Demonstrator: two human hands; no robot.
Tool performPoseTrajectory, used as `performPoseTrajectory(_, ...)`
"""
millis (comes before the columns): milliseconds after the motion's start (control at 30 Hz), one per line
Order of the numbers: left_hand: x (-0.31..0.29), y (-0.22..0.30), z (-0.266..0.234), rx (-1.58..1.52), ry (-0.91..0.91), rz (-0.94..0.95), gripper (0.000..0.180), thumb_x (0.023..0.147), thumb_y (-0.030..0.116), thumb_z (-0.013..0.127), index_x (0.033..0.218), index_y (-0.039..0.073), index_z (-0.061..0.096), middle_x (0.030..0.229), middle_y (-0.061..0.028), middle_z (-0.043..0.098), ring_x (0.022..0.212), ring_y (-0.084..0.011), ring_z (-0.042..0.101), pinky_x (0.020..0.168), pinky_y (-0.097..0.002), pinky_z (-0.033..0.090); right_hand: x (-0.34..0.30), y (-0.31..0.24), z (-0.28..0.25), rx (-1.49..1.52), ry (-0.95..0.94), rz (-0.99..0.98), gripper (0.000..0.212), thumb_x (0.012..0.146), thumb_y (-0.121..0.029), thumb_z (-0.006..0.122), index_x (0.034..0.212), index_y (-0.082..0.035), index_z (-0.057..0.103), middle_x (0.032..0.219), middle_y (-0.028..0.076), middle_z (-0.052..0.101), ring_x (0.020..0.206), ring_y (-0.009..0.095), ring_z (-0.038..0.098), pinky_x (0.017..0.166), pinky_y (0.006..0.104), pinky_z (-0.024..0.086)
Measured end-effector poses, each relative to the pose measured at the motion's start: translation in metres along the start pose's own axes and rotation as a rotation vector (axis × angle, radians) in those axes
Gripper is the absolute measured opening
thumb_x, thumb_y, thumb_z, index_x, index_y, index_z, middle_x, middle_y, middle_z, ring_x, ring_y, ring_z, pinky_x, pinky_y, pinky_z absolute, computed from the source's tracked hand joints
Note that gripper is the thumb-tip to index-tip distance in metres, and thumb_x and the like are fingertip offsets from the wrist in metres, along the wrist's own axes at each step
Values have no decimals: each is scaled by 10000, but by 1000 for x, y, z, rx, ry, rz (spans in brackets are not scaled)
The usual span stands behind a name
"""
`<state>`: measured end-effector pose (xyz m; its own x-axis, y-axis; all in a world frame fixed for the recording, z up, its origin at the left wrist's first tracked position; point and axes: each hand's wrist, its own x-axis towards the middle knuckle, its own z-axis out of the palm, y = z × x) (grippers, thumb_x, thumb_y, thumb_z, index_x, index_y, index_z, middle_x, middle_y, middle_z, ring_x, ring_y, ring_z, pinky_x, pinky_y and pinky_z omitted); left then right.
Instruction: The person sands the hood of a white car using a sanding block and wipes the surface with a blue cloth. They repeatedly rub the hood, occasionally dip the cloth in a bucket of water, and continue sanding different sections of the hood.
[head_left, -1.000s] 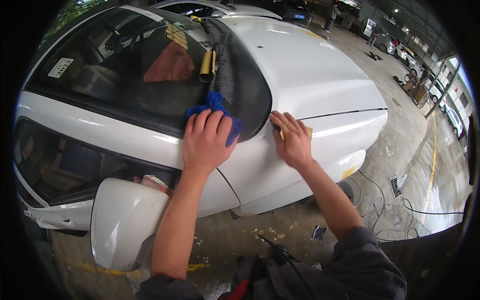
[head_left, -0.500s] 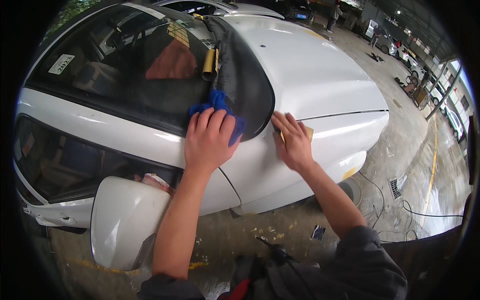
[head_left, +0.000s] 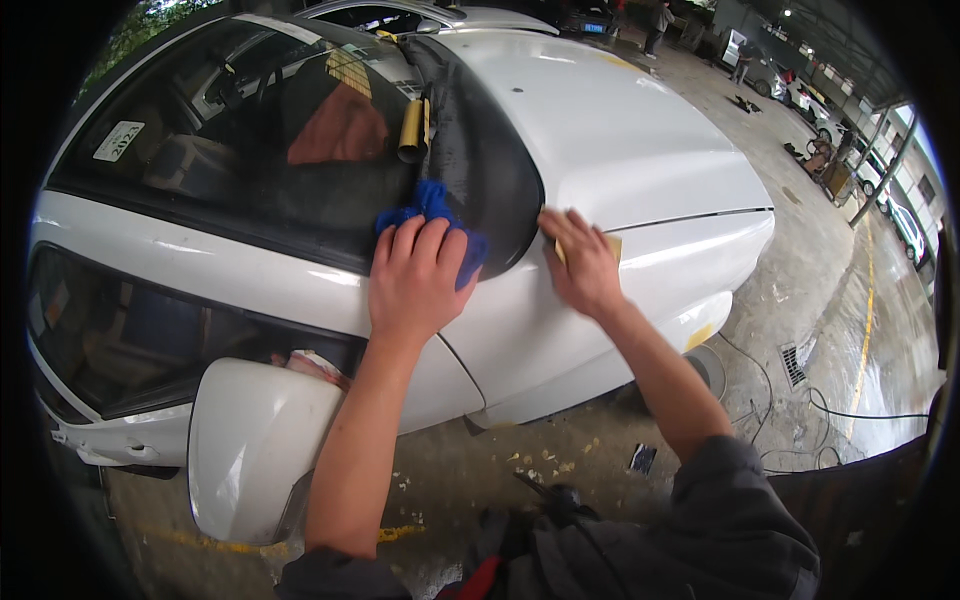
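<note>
A white car (head_left: 640,140) fills the view in front of me. My left hand (head_left: 422,280) is closed on a crumpled blue cloth (head_left: 432,198), resting at the lower corner of the windshield (head_left: 330,195). My right hand (head_left: 588,265) presses a folded piece of yellow sandpaper (head_left: 614,246) on the fender, just beside the rear corner of the hood. Most of the sandpaper is hidden under the palm, and the fingers are slightly blurred. A rolled yellow sheet (head_left: 412,130) lies at the windshield's base, beyond the blue cloth.
The white side mirror (head_left: 250,440) juts out beside my left forearm, with a crumpled cloth (head_left: 312,365) behind it. A bucket (head_left: 708,370) stands by the front wheel area. Hoses (head_left: 860,412) and a drain grate (head_left: 792,366) lie on the wet floor. Two people stand far off.
My right hand has slid slightly up and left with the sandpaper, toward the hood's rear corner. The left hand stays on the blue cloth. The view has shifted a little.
</note>
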<state>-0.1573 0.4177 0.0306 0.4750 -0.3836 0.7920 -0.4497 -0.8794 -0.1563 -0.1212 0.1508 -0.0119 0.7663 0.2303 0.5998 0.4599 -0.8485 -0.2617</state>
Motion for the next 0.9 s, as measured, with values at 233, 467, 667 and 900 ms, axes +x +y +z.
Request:
performPoseTrajectory(233,6,3,0,1,-17,-9,453,789,310,894,1158,123,710,1249,-53,698,1214,-311,636,1059,-492,521,6,12,-5,0,-6,-43,420,994,-153,679,1414,-143,684,1547,29,622,1444,338,534,1140,548,425)
performPoseTrajectory(467,14,7,2,-100,-101,-40,415,760,239,905,1114,123,721,1240,-56,699,1216,-316,628,1064,-486,488,28,44,-21,32,-204,-166,587,953,-132,678,1533,-170,595,1644,13,540,1547,351,444,1261,572,336)
performPoseTrajectory(667,41,43,7,-245,-334,-140,504,712,222,927,1170,159,727,1404,-74,633,1328,-359,565,1118,-517,437,1,39,-36,154,-294,-364,822,801,-139,790,1588,-159,553,1684,45,489,1573,348,408,1268,587,332)
performPoseTrajectory(900,59,54,18,-204,-404,-212,487,707,164,882,1167,169,723,1505,-113,589,1428,-415,518,1154,-531,431,10,74,-39,141,-305,-550,800,804,-144,765,1578,-141,564,1654,63,520,1552,354,442,1262,562,345)
